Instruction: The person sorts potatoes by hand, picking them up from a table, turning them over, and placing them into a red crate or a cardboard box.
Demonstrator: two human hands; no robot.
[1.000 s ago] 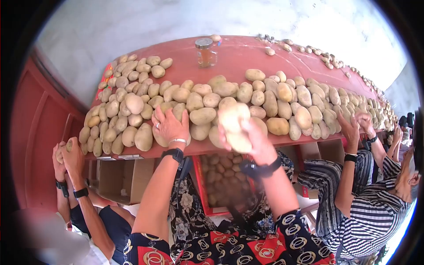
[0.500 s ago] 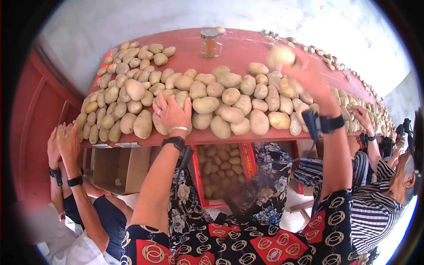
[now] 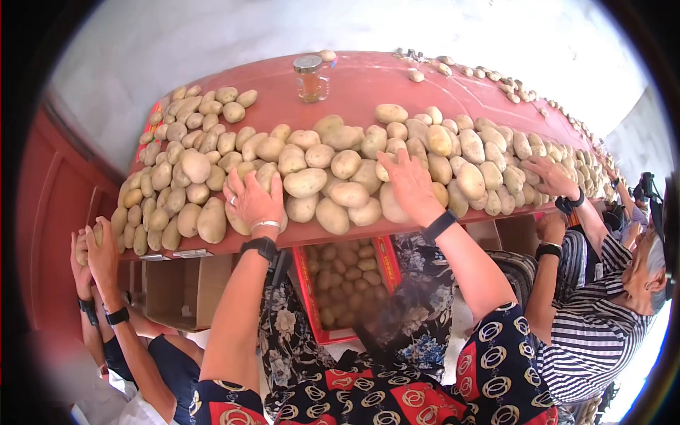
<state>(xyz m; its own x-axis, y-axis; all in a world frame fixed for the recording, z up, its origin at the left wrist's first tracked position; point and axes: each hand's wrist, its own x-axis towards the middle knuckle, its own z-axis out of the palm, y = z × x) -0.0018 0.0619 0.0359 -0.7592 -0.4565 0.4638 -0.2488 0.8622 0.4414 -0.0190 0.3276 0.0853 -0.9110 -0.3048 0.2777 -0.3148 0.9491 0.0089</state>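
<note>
My left hand, with a ring and a bracelet, lies spread over potatoes at the near edge of the pile. My right hand reaches onto the middle of the pile, fingers stretched out and apart over a pale potato. Neither hand lifts anything. Between the two hands lie several yellowish-brown potatoes, such as a large oval potato and a rounder potato. What is beneath my palms is partly hidden.
The pile runs along a red table. A lidded glass jar stands toward the back. Below the edge are a red box of potatoes and a cardboard box. A person's hands hold a potato at left; another person's hand touches potatoes at right.
My right hand, raised with a potato before, has come down and left onto the pile, without that potato. My left hand stays on the potatoes. The view has shifted slightly.
</note>
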